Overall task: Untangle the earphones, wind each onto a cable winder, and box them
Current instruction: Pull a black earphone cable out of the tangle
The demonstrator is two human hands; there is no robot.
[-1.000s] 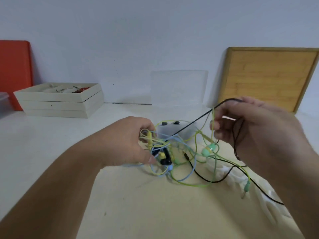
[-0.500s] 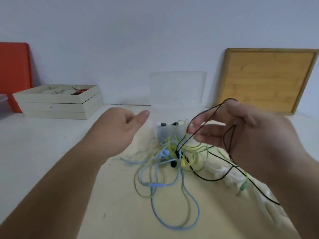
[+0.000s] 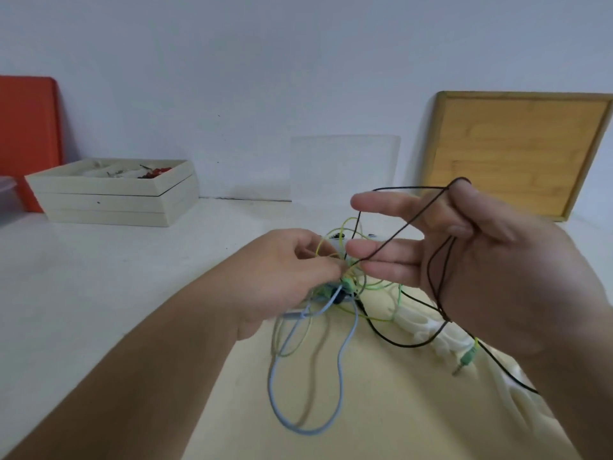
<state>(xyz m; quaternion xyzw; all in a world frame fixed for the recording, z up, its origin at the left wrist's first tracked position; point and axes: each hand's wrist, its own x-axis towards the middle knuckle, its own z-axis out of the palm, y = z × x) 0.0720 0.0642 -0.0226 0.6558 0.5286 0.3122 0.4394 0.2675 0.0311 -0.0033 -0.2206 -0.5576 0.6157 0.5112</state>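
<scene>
The left hand (image 3: 282, 270), open a moment ago, has returned to pinch the yellow-green cable (image 3: 319, 249).

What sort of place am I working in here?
Likely a staged workbench against a bare wall: stacked cream trays of small parts, a wooden board and an orange board leaning on it.

Item 1: white table (image 3: 99, 277), set against a pale wall (image 3: 298, 61).
Item 2: beige mat (image 3: 381, 410), lay flat on the table's near part.
Item 3: orange board (image 3: 28, 141), stood leaning on the wall at far left.
Item 4: stacked cream trays (image 3: 112, 200), sat just right of the orange board; the top tray held small oddments (image 3: 154, 172), some red.
Item 5: bamboo board (image 3: 517, 151), leaned on the wall at right.
</scene>
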